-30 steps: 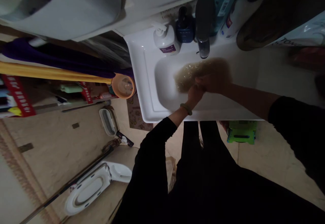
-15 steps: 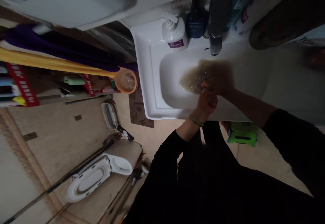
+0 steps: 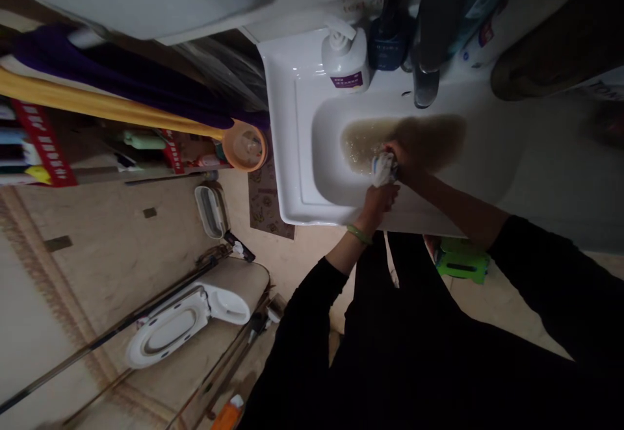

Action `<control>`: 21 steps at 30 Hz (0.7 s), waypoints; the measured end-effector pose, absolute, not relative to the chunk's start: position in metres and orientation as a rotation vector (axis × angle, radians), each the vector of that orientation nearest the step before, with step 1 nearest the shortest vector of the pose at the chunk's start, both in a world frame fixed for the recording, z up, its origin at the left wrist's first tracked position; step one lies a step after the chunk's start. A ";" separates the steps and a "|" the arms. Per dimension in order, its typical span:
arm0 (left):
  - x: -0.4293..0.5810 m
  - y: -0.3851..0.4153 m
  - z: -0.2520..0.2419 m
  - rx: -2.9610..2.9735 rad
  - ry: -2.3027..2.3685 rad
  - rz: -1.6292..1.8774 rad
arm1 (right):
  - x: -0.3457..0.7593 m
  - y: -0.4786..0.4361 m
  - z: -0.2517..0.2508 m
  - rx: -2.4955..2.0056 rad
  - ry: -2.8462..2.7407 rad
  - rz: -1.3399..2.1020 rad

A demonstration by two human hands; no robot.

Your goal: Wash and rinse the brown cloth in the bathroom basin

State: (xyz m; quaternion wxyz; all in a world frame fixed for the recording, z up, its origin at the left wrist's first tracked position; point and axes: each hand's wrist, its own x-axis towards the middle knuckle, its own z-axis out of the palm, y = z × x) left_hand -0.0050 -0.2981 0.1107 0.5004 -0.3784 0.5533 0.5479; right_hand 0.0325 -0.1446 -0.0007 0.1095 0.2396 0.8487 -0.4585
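Observation:
A bunched, wet-looking white cloth [image 3: 383,167] with blue marks is stretched between my two hands over the washbasin [image 3: 298,183]. Its lower end is closed inside my left hand [image 3: 380,200], whose wrist wears a pale green bangle [image 3: 359,234]. On the far side, my right hand [image 3: 402,160] grips the other end; its fingers are partly in shadow. Murky brownish water [image 3: 363,138] with bubbles lies in the bowl just beyond and below the hands. Above the bowl sticks out a dark metal faucet [image 3: 427,82].
Along the basin's back edge stand a white pump bottle [image 3: 344,60], a dark blue pump bottle [image 3: 389,43] and other bottles. An orange bucket [image 3: 238,138] is left of the basin. A green folding stool [image 3: 462,262] is under it; a toilet [image 3: 168,336] stands lower left.
My hands have shifted slightly left and drawn apart, so the white cloth now shows between them. Before, they were pressed together. The view has moved a little.

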 end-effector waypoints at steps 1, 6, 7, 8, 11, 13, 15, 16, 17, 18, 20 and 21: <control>-0.008 -0.309 0.109 -0.890 1.437 1.323 | 0.025 -0.137 -0.007 0.757 2.497 -1.334; -0.011 -0.356 0.100 -0.281 2.185 0.900 | -0.003 -0.112 -0.039 1.142 2.359 -1.172; -0.008 -0.361 0.096 -0.101 2.286 0.750 | -0.005 -0.113 -0.045 1.196 2.335 -1.146; -0.005 -0.365 0.093 0.036 2.343 0.637 | -0.007 -0.114 -0.049 1.243 2.315 -1.126; 0.006 -0.371 0.083 0.172 2.403 0.570 | -0.008 -0.123 -0.055 1.398 2.233 -1.081; 0.012 -0.375 0.078 0.193 2.432 0.583 | -0.009 -0.127 -0.055 1.467 2.183 -1.047; 0.018 -0.380 0.075 0.233 2.448 0.588 | -0.008 -0.129 -0.054 1.453 2.180 -1.020; 0.020 -0.383 0.074 0.272 2.451 0.588 | -0.007 -0.128 -0.053 1.412 2.206 -1.015; 0.023 -0.385 0.073 0.321 2.451 0.588 | -0.005 -0.127 -0.051 1.351 2.249 -1.017; 0.025 -0.387 0.073 0.374 2.446 0.590 | -0.002 -0.126 -0.051 1.276 2.300 -1.025; 0.028 -0.390 0.071 0.463 2.433 0.590 | 0.003 -0.122 -0.050 1.102 2.408 -1.053; 0.028 -0.391 0.070 0.489 2.428 0.587 | 0.005 -0.120 -0.050 1.024 2.445 -1.068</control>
